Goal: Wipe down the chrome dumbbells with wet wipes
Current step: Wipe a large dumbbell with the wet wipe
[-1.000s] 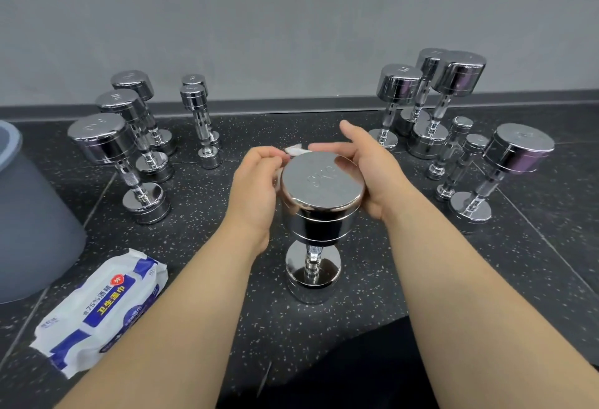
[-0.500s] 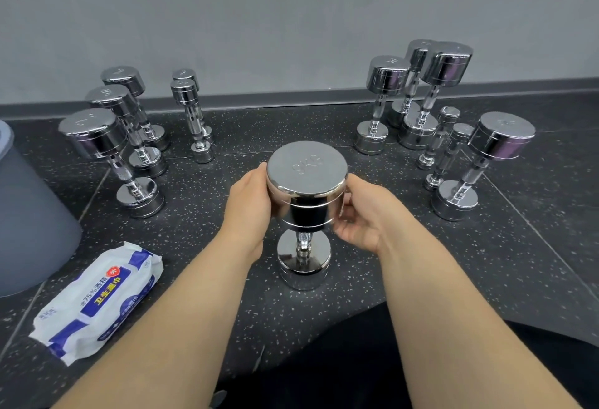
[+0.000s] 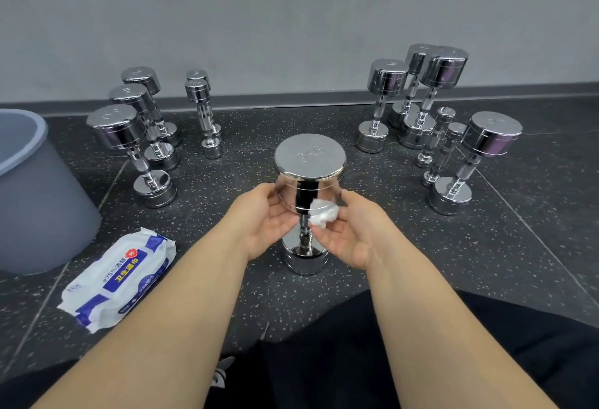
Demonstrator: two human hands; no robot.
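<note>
1. The left hand (image 3: pixel 264 217) has its fingers (image 3: pixel 285 210) curled round the lower rim of the big dumbbell (image 3: pixel 309 162)'s top head, thumb on the side. The dumbbell stands on end on the floor (image 3: pixel 405 246), right between both hands.
2. The right hand (image 3: pixel 351 230) pinches a scrunched-up wet wipe (image 3: pixel 324 214) between thumb and fingers, pressed in where the top head meets the handle.
3. The hands cover most of the handle, so only the lower bit shows.
4. Out past the fingers on the left is a bunch of five chrome dumbbells (image 3: pixel 129 136), all upright. Past them on the right are six more (image 3: pixel 421 100), packed close.
5. Near-left of the left fingers lies a white and blue pack of wipes (image 3: pixel 120 279), flat on the floor. A grey bin (image 3: pixel 39 201) sits just beyond it at the frame edge.
6. The floor is black speckled rubber with thin seams. A plain grey wall (image 3: pixel 291 19) with dark skirting runs behind everything.
</note>
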